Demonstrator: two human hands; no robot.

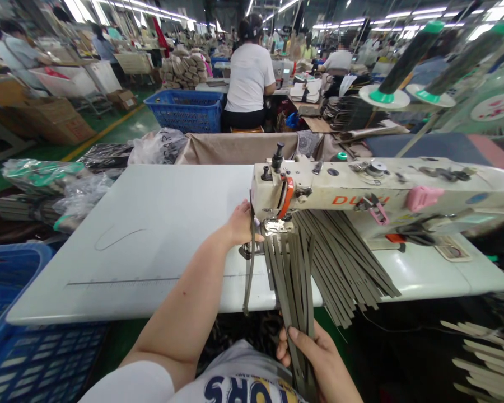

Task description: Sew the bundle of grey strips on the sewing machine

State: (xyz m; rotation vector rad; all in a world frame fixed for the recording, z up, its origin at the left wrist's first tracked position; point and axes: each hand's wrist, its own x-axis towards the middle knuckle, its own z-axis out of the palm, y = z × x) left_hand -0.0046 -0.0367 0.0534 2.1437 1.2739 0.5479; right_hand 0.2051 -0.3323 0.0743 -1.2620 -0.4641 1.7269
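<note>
My left hand (240, 224) reaches to the needle area of a cream sewing machine (361, 187), its fingers hidden behind the machine head and a hanging grey strap (249, 268). My right hand (315, 358), low near my lap, is closed around a bundle of grey-green straps (292, 280) that runs up to the presser foot (277, 226). A larger fan of the same straps (344, 263) lies under the machine arm and hangs over the table's front edge.
The white table (151, 235) stretches left. A blue crate (21, 336) sits at lower left, plastic-wrapped bundles (54, 184) beyond it. Thread cones (407, 56) stand at upper right. A person in a white shirt (250, 78) sits ahead, beside another blue basket (185, 109).
</note>
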